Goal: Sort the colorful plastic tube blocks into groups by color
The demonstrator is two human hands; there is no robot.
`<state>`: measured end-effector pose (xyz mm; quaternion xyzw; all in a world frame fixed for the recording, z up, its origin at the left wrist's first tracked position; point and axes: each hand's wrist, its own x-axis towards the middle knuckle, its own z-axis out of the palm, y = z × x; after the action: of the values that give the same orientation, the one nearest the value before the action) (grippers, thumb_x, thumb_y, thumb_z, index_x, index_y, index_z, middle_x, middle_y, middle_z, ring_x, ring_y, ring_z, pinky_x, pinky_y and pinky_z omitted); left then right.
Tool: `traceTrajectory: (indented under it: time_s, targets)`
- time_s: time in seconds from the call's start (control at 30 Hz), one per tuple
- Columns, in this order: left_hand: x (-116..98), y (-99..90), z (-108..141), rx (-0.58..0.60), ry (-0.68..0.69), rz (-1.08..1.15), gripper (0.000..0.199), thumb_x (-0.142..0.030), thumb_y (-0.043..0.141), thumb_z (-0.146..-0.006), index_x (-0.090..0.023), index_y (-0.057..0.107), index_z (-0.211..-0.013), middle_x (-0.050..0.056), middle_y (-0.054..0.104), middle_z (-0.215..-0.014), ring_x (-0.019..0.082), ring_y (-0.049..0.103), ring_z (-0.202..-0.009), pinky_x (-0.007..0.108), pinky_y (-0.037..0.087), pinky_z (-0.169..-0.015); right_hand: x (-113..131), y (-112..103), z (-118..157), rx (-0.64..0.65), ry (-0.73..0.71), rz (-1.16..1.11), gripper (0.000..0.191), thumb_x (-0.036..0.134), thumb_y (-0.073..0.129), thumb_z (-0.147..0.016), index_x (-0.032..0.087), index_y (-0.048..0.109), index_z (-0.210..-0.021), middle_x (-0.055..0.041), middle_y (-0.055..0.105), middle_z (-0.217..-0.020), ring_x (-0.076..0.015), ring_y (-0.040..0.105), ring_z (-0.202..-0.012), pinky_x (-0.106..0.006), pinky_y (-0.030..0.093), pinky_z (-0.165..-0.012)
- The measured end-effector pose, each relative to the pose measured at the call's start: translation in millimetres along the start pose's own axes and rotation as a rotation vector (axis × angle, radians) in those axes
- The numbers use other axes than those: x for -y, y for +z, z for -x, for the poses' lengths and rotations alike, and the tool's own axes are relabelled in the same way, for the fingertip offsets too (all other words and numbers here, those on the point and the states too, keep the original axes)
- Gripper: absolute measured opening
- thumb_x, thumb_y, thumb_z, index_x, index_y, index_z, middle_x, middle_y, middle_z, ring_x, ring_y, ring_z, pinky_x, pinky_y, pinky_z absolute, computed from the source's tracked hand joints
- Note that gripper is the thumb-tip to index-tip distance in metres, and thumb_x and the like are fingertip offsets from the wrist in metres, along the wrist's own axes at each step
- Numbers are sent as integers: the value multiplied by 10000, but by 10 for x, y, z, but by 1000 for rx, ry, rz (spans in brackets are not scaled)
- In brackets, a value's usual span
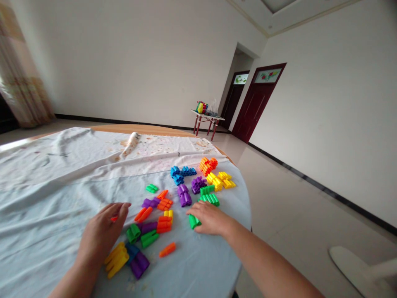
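Observation:
On the pale blue cloth lie several ribbed plastic toy blocks. My right hand [207,217] has its fingers over a green block [194,222], low at the cloth. At the left, my left hand [102,229] has thumb and forefinger bent together, and a bit of an orange block [114,218] shows in the gap between them; its other fingers are hidden. Between my hands sits a loose mix: a purple block [139,264], a yellow block [117,260], a green block [149,239], an orange block [168,249] and others.
Beyond my right hand, blocks stand grouped by colour: blue [178,175], orange [207,166], yellow [221,181], purple [184,195] and green [209,199]. The cloth [77,178] is wrinkled over a round table [139,129]. A small table [208,116] stands by the far wall.

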<state>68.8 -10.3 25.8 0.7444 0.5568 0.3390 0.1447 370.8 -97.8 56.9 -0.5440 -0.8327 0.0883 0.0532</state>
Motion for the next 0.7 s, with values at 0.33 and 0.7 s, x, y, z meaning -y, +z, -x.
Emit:
traceTrajectory:
  time_s: [0.33, 0.7]
  targets:
    - [59, 25, -12, 15, 6, -33, 358, -457, 424, -815, -206, 666, -898, 37, 684, -927, 166, 631, -817, 227, 448, -719, -666, -471, -10, -340, 268, -184, 265, 152, 613, -759, 170, 641, -1022, -68, 670, -1013, -184, 608, -933, -316, 456, -852]
    - [85, 8, -22, 2, 41, -95, 357, -467, 420, -814, -223, 671, -881, 42, 690, -932, 168, 632, -783, 242, 467, -716, -877, -238, -31, -388, 301, -226, 243, 98, 596, -750, 176, 655, -973, -57, 682, -998, -177, 614, -953, -314, 458, -874]
